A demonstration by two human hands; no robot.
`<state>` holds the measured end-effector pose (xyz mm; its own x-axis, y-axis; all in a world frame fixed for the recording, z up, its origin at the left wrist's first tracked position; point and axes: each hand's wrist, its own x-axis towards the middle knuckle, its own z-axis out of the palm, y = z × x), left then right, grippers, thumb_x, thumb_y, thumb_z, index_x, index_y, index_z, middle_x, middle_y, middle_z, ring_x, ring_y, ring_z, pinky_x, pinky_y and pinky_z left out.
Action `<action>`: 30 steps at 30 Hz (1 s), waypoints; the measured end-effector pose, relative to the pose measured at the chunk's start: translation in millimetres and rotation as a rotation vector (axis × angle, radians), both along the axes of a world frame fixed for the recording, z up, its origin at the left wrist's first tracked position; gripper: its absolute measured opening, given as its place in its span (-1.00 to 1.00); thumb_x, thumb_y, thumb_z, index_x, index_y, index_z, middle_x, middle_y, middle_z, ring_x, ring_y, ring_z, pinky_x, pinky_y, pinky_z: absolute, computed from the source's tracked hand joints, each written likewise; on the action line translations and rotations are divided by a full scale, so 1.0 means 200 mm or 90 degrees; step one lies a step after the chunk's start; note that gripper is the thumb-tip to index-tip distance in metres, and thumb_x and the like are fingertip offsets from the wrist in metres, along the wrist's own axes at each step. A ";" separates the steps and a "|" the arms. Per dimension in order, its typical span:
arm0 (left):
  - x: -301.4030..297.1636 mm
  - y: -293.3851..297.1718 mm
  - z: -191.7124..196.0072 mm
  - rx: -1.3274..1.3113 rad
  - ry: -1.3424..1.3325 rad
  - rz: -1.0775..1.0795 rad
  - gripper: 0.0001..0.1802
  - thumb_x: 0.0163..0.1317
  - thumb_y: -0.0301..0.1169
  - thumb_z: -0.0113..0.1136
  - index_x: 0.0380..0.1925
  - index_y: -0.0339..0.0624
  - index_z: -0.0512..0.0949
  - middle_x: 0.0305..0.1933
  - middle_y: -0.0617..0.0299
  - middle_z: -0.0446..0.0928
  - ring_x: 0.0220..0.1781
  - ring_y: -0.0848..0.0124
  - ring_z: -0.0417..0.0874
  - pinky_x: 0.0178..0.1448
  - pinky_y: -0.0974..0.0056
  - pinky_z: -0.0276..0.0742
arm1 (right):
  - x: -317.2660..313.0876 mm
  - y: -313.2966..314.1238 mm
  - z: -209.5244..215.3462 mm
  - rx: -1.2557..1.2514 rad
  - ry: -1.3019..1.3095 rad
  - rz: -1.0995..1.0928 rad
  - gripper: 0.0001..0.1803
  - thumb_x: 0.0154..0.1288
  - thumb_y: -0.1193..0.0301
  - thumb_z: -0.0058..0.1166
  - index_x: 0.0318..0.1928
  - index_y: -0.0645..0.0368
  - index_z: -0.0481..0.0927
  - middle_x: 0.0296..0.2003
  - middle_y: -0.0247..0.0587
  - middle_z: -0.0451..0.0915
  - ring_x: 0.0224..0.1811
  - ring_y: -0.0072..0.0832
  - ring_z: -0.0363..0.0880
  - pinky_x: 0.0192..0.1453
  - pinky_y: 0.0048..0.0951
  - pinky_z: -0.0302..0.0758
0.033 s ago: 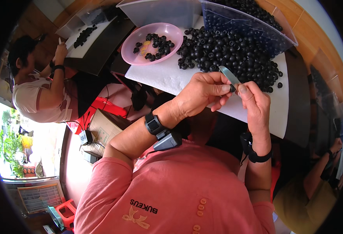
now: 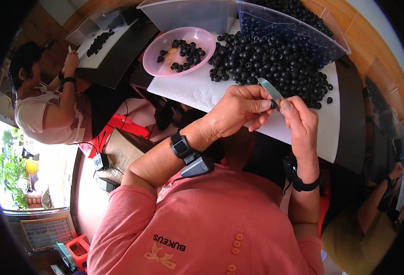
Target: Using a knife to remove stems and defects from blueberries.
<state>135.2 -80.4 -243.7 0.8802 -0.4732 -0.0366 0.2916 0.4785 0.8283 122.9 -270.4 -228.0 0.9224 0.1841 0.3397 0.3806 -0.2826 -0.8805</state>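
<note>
Head view: we log our left hand (image 2: 238, 110) and right hand (image 2: 300, 121) meeting fingertip to fingertip, both pinched shut on a small black ring (image 2: 274, 104), with a thin metal blade (image 2: 269, 87) slanting up-left from the grip. Ring pile (image 2: 266, 59) lies just beyond on the white board (image 2: 188, 89); pink bowl (image 2: 158, 64) sits left, nearer our left hand, open board before us.

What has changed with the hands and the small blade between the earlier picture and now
Nothing visibly changed. The left hand and right hand pinch a small black piece at the thin metal blade, above the pile of black pieces beside the pink bowl.
</note>
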 end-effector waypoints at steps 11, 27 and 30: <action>0.00 -0.01 -0.01 0.004 0.006 0.013 -0.90 0.34 -0.54 0.13 -0.23 -0.40 0.52 -0.34 0.13 0.55 -0.47 0.43 0.56 -0.58 0.40 0.42 | 0.00 0.00 0.00 -0.046 -0.014 -0.012 -0.71 0.47 0.32 0.03 -0.33 0.30 0.58 -0.61 -0.28 0.47 -0.56 -0.63 0.33 -0.47 -0.52 0.27; 0.02 -0.05 -0.01 0.009 0.007 0.042 -0.84 0.37 -0.50 0.11 -0.14 -0.39 0.53 -0.37 0.16 0.53 -0.51 0.46 0.48 -0.61 0.41 0.27 | -0.02 0.02 -0.05 -0.117 -0.173 0.033 -0.70 0.44 0.29 0.06 -0.36 0.28 0.56 -0.60 -0.30 0.43 -0.56 -0.63 0.33 -0.46 -0.50 0.27; 0.01 -0.06 0.00 -0.016 0.064 -0.009 -0.81 0.38 -0.47 0.11 -0.10 -0.38 0.53 -0.35 0.18 0.53 -0.48 0.46 0.50 -0.58 0.41 0.31 | -0.01 -0.06 -0.09 0.174 0.039 0.032 -0.69 0.47 0.25 0.01 -0.33 0.23 0.57 -0.59 -0.48 0.41 -0.55 -0.69 0.34 -0.46 -0.59 0.23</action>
